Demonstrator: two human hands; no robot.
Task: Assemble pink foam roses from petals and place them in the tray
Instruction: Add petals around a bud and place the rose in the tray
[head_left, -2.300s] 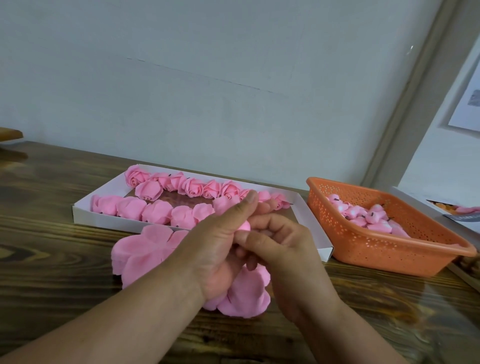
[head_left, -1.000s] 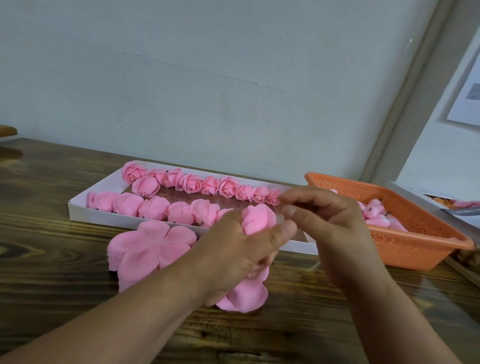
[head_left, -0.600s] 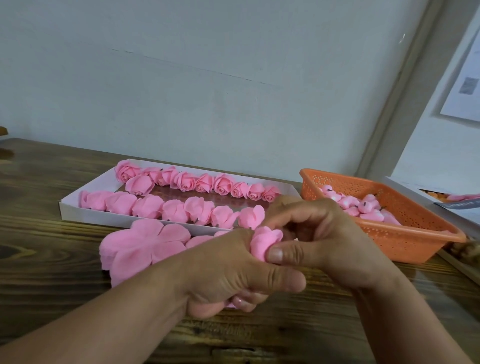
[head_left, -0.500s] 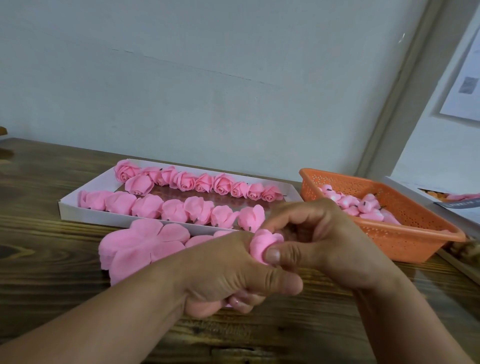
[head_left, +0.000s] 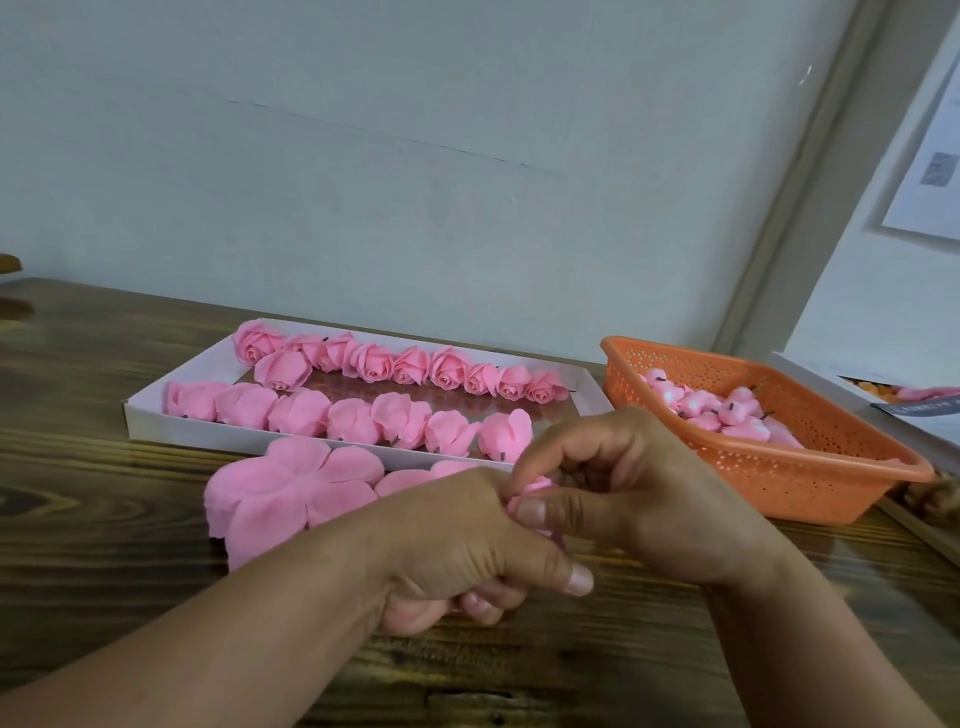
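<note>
From the head view, both forearms reach in from the bottom edge and meet above the wooden desk (head_left: 104, 545), just in front of the tray. The left hand (head_left: 457, 545) lies knuckles-up, its fingers curled under and its thumb stretched to the right; it grips the pink foam rose (head_left: 535, 493), of which only a small part shows between the two hands. The right hand (head_left: 639, 488) comes in from the right with its wrist bent, thumb laid flat across the front of the rose and index finger arched over its top, so it pinches the same rose; the other fingers are curled behind it.

Just left of the hands, a stack of flat pink petals (head_left: 291, 488) lies on the desk, touching the near wall of the white tray (head_left: 156, 415). In the tray, finished roses (head_left: 374, 361) sit in a back row and another row runs along the front. To the right, just beside the tray, stands an orange basket (head_left: 769, 478) holding small pink buds (head_left: 727, 410). A grey wall (head_left: 415, 156) rises behind the desk.
</note>
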